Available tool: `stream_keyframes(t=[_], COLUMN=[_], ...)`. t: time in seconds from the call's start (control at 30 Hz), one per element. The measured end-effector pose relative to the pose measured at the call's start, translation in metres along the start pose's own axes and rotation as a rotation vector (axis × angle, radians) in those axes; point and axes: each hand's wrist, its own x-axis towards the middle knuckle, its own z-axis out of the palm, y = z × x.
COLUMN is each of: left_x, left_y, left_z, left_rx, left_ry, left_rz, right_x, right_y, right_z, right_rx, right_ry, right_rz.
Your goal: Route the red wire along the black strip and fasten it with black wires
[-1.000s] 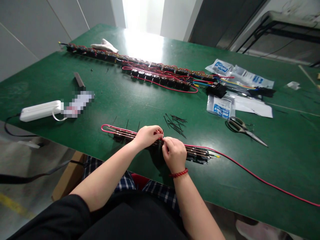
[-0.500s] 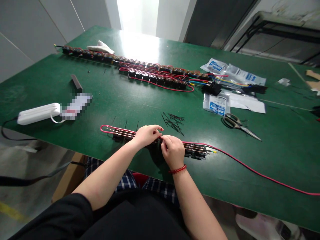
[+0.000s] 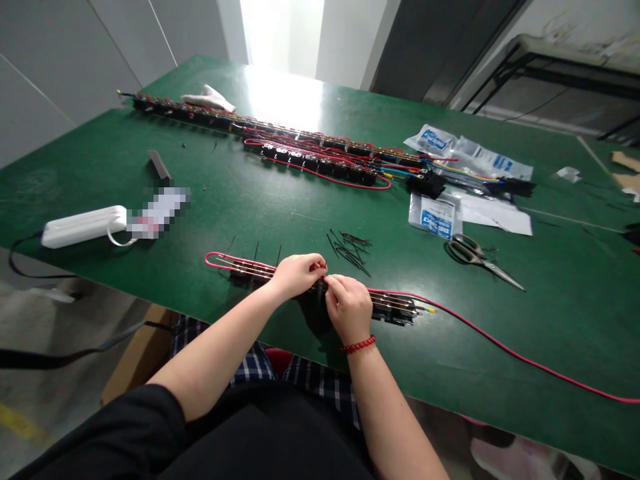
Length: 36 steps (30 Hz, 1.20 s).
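A long black wired strip [image 3: 395, 308] with bare metal rods lies near the table's front edge, a red wire [image 3: 480, 325] running along it and off to the right. My left hand [image 3: 299, 273] is closed above its middle, fingertips pinching a thin black cable tie [image 3: 326, 265]. Right against those fingertips, my right hand [image 3: 349, 303] is closed with thumb and finger together at the red wire; what they grip is hidden. Several black ties stand up from the strip's left part, one of them a cable tie [image 3: 257, 251]. Beyond the hands lies a pile of loose cable ties [image 3: 353, 250].
Scissors [image 3: 480, 260] lie to the right, near plastic bags [image 3: 437, 215] and white paper [image 3: 495, 219]. Longer wired strips [image 3: 320, 160] stretch across the back. On the left are a white power strip [image 3: 85, 225] and a grey bar [image 3: 159, 165]. A white cloth [image 3: 210, 98] lies far back.
The left fingers have curled in closer around the tie, which shows less above them. The right hand stays at the same spot on the strip. The whole view has shifted slightly.
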Motion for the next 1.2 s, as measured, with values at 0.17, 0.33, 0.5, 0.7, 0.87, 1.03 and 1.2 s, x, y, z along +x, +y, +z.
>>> stream_keyframes(t=[0.17, 0.33, 0.5, 0.7, 0.87, 1.03, 1.2], left_x=[0.0, 0.002, 0.004, 0.002, -0.001, -0.006, -0.028], left_y=[0.001, 0.0, -0.001, 0.001, 0.001, 0.0, 0.002], left_z=[0.0, 0.002, 0.004, 0.006, 0.011, 0.015, 0.018], left_rx=[0.006, 0.002, 0.002, 0.088, 0.245, 0.417, 0.572], left_ry=[-0.019, -0.033, -0.034, -0.025, -0.006, 0.078, 0.245], left_rz=[-0.012, -0.02, -0.059, -0.007, 0.055, 0.195, 0.422], right_x=[0.0, 0.0, -0.001, -0.001, -0.002, -0.002, -0.001], right_y=[0.0, 0.002, 0.003, 0.002, 0.003, 0.001, -0.001], right_z=[0.0, -0.001, -0.003, -0.003, -0.002, 0.0, 0.001], right_rx=[0.018, 0.052, 0.08, 0.078, 0.043, -0.01, -0.032], right_ry=[0.006, 0.006, -0.003, -0.02, -0.036, -0.024, -0.04], right_rz=[-0.001, 0.006, 0.011, 0.016, 0.009, 0.022, 0.033])
